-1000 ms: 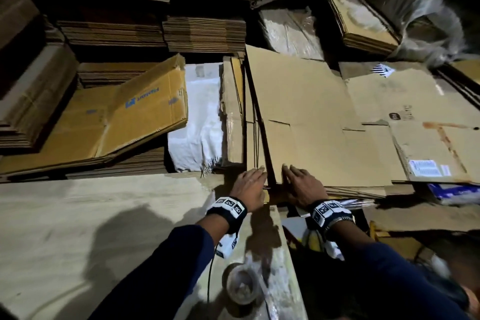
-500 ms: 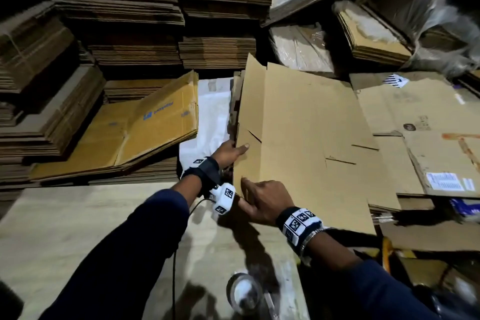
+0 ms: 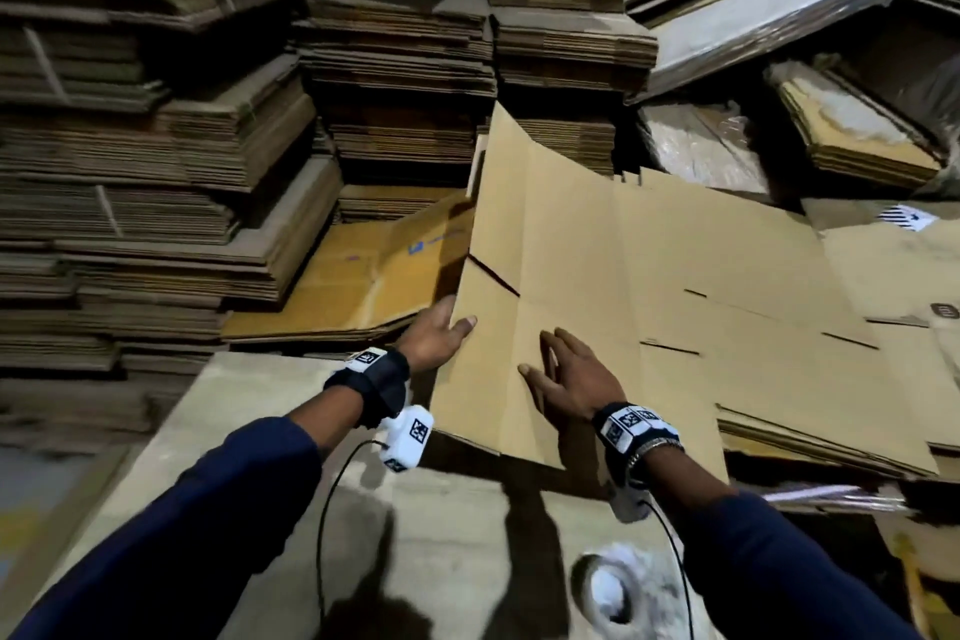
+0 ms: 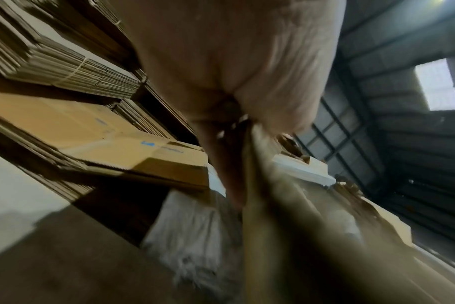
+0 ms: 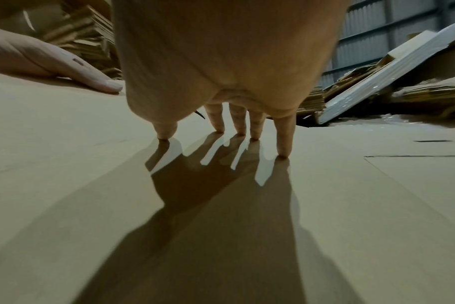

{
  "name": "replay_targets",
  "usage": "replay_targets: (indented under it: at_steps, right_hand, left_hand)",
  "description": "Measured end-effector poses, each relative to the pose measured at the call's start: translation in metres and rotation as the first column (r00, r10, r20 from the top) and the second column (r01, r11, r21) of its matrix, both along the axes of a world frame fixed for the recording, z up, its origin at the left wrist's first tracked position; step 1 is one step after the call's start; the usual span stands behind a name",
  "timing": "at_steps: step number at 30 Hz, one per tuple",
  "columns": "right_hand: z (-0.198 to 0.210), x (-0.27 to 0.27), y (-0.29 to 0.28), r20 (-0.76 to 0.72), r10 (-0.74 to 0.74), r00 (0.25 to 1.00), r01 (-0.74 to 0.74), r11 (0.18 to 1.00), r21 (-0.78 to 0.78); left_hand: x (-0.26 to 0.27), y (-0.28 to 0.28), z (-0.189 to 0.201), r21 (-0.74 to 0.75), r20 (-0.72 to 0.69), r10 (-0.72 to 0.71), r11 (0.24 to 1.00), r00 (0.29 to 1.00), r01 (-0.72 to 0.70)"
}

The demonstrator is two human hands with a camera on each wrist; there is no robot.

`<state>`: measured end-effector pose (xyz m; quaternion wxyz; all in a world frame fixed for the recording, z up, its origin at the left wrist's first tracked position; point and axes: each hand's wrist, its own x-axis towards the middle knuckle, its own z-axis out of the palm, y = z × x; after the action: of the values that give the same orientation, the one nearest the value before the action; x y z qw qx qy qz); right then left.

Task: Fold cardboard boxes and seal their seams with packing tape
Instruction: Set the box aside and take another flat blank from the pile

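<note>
A flattened brown cardboard box [image 3: 597, 276] lies tilted, its near end over the table [image 3: 249, 431] and its far end on a pile of flat boxes. My left hand [image 3: 436, 335] grips its left edge, thumb on top and fingers underneath; the left wrist view shows the box edge [image 4: 255, 205] running between thumb and fingers [image 4: 221, 164]. My right hand [image 3: 566, 374] rests on the upper face with fingers spread and straight; the fingertips [image 5: 239, 123] touch the box [image 5: 221, 205]. A roll of packing tape [image 3: 613, 592] sits on the table near my right forearm.
Tall stacks of flat cardboard [image 3: 156, 172] rise at the left and back. A yellowish flat box with blue print [image 3: 363, 276] lies left of my left hand. More flattened boxes [image 3: 883, 286] and plastic-wrapped bundles [image 3: 701, 146] cover the right.
The flat box has slid nearer and farther over the table. My right hand went from holding its near edge to lying flat on top; my left hand keeps the left edge.
</note>
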<state>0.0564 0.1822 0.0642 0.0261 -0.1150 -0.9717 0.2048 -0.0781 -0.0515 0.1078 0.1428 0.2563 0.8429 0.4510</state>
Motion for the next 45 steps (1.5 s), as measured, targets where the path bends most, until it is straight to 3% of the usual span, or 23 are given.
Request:
replay_targets:
  at_steps: [4,9,13,16,17,22,25,32,37,45]
  right_hand:
    - [0.011,-0.041,-0.111,0.014,0.086,0.996,-0.084,0.989,-0.119]
    - [0.03,-0.068,-0.234,-0.004,0.153,0.988,-0.142,0.908,-0.394]
    - [0.055,-0.081,-0.292,0.041,0.098,0.994,-0.046,0.748,-0.662]
    - [0.074,-0.098,-0.305,0.04,-0.04,0.998,0.056,0.564,-0.824]
    - [0.075,-0.108,-0.303,0.019,-0.086,0.996,0.062,0.541,-0.839]
    - [0.056,-0.155,-0.275,-0.032,-0.154,0.988,0.077,0.651,-0.755]
    - [0.085,-0.131,-0.293,-0.002,-0.15,0.989,0.105,0.7,-0.706]
    - [0.106,-0.123,-0.294,0.015,-0.188,0.982,0.131,0.624,-0.771]
    - [0.116,-0.128,-0.287,-0.013,-0.187,0.982,0.147,0.814,-0.562]
    - [0.1,-0.136,-0.28,0.153,-0.143,0.978,0.202,0.835,-0.513]
  left_hand:
    - [-0.015,-0.104,0.033,-0.033,-0.108,0.076,0.996,0.991,-0.08]
    - [-0.016,-0.199,0.07,-0.186,-0.233,0.021,0.98,0.972,-0.066]
    - [0.009,-0.235,0.07,-0.381,-0.314,-0.077,0.923,0.946,-0.051]
    - [0.034,-0.242,0.06,-0.494,-0.298,-0.17,0.869,0.939,0.001]
    - [0.041,-0.244,0.055,-0.514,-0.291,-0.195,0.857,0.936,0.019]
    - [0.054,-0.249,0.052,-0.506,-0.204,-0.219,0.858,0.954,0.088]
    - [0.053,-0.252,0.057,-0.522,-0.167,-0.227,0.846,0.959,0.109]
    - [0.054,-0.245,0.058,-0.539,-0.14,-0.26,0.829,0.955,0.146]
    - [0.056,-0.241,0.045,-0.561,-0.109,-0.254,0.814,0.961,0.151]
    - [0.058,-0.241,0.037,-0.612,-0.114,-0.345,0.763,0.932,0.208]
